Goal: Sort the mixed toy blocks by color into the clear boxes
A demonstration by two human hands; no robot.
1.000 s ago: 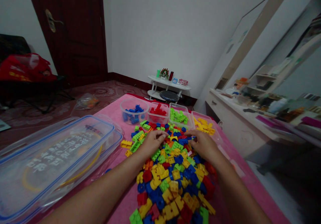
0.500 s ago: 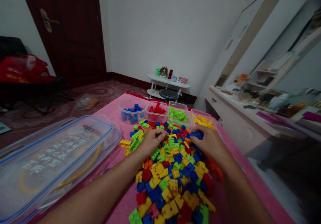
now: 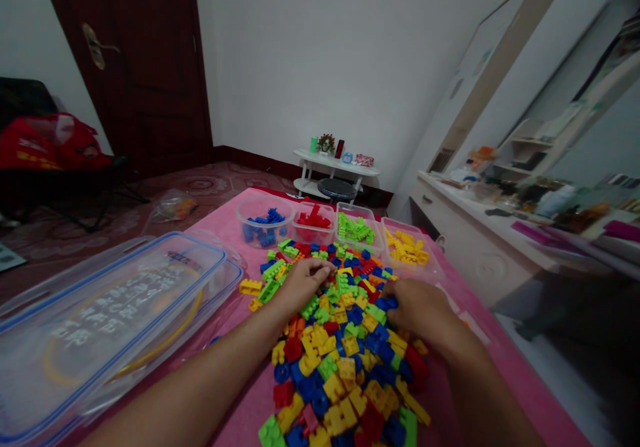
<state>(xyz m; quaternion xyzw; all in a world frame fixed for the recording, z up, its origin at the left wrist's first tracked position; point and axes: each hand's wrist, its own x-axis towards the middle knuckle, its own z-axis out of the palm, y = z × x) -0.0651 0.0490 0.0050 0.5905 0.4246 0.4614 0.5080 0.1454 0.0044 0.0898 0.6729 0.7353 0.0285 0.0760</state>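
A heap of red, blue, yellow and green plastic bricks (image 3: pixel 345 347) lies on a pink cloth (image 3: pixel 240 420). My left hand (image 3: pixel 303 280) rests on the heap's far left part, fingers curled on small bricks I cannot name. My right hand (image 3: pixel 420 310) lies on the right side of the heap, fingers bent round a blue brick (image 3: pixel 387 302). Beyond the heap stand clear tubs: a round one with blue bricks (image 3: pixel 261 223), one with red bricks (image 3: pixel 314 223), one with green bricks (image 3: pixel 356 228) and one with yellow bricks (image 3: pixel 407 250).
A large clear box with a blue-rimmed lid (image 3: pixel 100 320) sits on the left. A dark door (image 3: pixel 135 67) and a red bag (image 3: pixel 45 143) are at the back left. A white low table (image 3: pixel 336 170) stands by the wall, a cluttered dresser (image 3: pixel 500 233) at the right.
My right hand drew back from near the yellow tub toward me and now sits lower on the heap with a blue brick. My left hand stayed in place.
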